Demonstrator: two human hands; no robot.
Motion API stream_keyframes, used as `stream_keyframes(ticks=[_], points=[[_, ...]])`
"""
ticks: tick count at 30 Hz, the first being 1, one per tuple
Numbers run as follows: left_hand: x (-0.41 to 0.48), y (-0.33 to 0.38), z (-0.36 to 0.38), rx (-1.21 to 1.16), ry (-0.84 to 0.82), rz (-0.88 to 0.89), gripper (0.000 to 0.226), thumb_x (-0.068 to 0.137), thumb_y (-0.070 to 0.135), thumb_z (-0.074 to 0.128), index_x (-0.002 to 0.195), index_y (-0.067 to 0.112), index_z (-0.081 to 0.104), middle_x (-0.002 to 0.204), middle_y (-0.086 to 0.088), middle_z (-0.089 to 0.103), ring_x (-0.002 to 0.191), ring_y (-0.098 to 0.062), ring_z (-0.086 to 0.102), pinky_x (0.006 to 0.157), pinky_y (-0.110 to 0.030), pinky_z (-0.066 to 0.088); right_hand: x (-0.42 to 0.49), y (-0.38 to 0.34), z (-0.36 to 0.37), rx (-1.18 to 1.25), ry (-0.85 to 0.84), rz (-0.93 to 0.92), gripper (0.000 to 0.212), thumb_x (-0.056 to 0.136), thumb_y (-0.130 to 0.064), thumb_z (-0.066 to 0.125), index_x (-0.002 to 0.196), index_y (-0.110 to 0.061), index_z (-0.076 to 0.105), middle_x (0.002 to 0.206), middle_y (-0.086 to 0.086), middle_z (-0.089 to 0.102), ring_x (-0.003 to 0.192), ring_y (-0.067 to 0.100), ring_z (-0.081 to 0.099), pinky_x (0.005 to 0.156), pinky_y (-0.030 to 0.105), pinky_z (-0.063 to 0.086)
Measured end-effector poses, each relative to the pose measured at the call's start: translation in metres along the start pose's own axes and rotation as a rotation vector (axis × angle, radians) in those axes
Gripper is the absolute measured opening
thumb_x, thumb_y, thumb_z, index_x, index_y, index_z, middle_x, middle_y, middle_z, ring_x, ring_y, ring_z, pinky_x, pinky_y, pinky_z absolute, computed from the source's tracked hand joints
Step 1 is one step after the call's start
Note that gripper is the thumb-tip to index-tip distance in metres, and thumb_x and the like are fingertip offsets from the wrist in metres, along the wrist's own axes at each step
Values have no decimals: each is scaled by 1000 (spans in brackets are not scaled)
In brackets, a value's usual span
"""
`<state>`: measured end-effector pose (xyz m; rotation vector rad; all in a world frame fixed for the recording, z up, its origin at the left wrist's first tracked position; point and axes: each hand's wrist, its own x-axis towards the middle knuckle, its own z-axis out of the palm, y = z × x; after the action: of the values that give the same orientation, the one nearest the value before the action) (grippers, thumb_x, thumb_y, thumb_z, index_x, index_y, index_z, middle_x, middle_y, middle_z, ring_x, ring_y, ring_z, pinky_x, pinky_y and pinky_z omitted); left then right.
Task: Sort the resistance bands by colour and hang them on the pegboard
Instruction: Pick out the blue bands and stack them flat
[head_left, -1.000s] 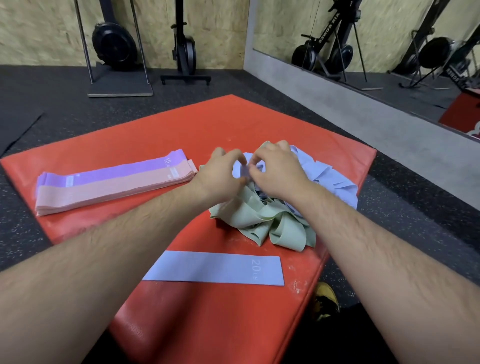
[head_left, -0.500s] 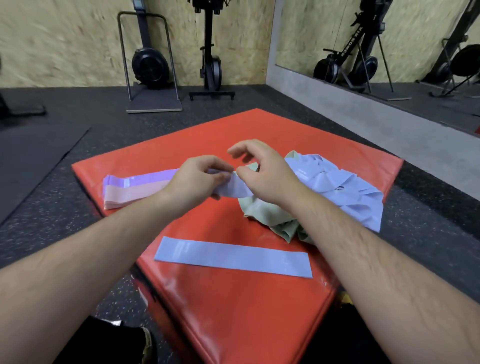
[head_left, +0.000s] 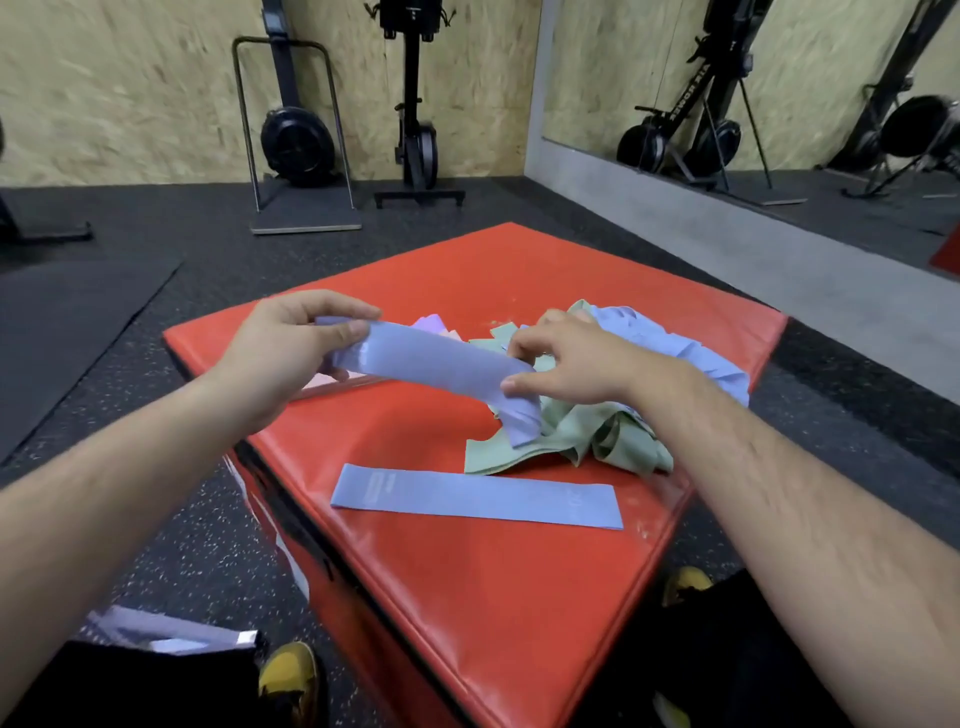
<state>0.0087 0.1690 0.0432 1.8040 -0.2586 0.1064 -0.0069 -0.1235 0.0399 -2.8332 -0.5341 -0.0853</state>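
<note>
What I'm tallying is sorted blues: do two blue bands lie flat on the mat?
No: one flat blue band lies there; left hand and right hand hold a second blue band.

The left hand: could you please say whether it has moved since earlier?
Yes. The left hand has drawn leftward from the tangled pile, past the left end of the flat blue band, gripping a second blue band.

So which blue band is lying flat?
The flat band near the red mat's front edge. The held band hangs between left hand and right hand; others lie crumpled in the pile.
</note>
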Motion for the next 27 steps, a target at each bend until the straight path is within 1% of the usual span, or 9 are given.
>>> stream_keyframes(ticks=[5, 8, 11, 14, 16, 20, 23, 25, 27], points=[[-9, -1, 1, -73, -40, -140, 16, 89, 3, 64, 92, 16, 73, 87, -5, 66, 70, -13, 60, 52, -19, 54, -30, 12, -10, 277, 8, 61, 16, 88, -38, 71, 88, -29, 58, 81, -15, 60, 76, 0, 52, 72, 20, 40], [-14, -14, 0, 95, -89, -163, 13, 89, 6, 66, 94, 15, 74, 86, -3, 67, 70, -13, 59, 54, -20, 56, -47, 23, -10, 370, -40, 139, 21, 87, -41, 70, 98, -31, 56, 75, -4, 62, 61, 9, 49, 60, 28, 41], [-20, -34, 3, 336, -190, -118, 11, 87, 8, 71, 91, 17, 75, 77, 2, 68, 62, -2, 55, 54, -12, 46, -62, 31, 4, 301, -166, 161, 18, 87, -40, 70, 96, -32, 56, 61, -14, 60, 54, 7, 48, 59, 31, 43], [-26, -56, 14, 565, -266, -43, 9, 86, 9, 73, 88, 18, 73, 81, 2, 71, 65, -1, 56, 59, -11, 43, -70, 29, 32, 88, -221, 145, 17, 87, -44, 66, 96, -33, 55, 79, -15, 63, 76, 14, 60, 71, 38, 50], [-29, -69, 20, 667, -319, -1, 18, 85, 8, 73, 84, 25, 69, 83, 8, 70, 71, -1, 60, 64, -7, 42, -71, 26, 49, -22, -225, 118, 19, 90, -44, 63, 101, -30, 55, 89, -10, 60, 87, 18, 58, 73, 36, 46], [-32, -85, 23, 860, -443, 57, 23, 81, 7, 69, 83, 30, 66, 86, 6, 66, 90, -19, 62, 71, -11, 41, -71, 26, 64, -133, -263, 107, 21, 88, -47, 62, 98, -33, 51, 91, -9, 55, 91, 20, 57, 73, 34, 44], [-32, -89, 22, 966, -408, 144, 14, 75, 38, 59, 86, 43, 65, 96, 4, 58, 99, -23, 55, 89, -36, 45, -76, 29, 61, -202, -279, 90, 34, 87, -50, 62, 112, -27, 60, 109, -5, 61, 105, 21, 58, 88, 41, 50], [-34, -89, 27, 946, -420, 201, 36, 71, 55, 47, 97, 41, 68, 104, 8, 58, 105, -20, 54, 94, -44, 44, -81, 30, 56, -211, -288, 71, 44, 88, -50, 63, 121, -21, 60, 119, -2, 61, 111, 22, 57, 93, 41, 48], [-39, -87, 39, 896, -517, 237, 51, 72, 66, 48, 109, 36, 66, 110, 12, 58, 107, -14, 53, 98, -42, 42, -88, 31, 53, -129, -329, 84, 57, 83, -51, 70, 131, -24, 56, 128, -7, 58, 116, 17, 55, 97, 36, 47]])
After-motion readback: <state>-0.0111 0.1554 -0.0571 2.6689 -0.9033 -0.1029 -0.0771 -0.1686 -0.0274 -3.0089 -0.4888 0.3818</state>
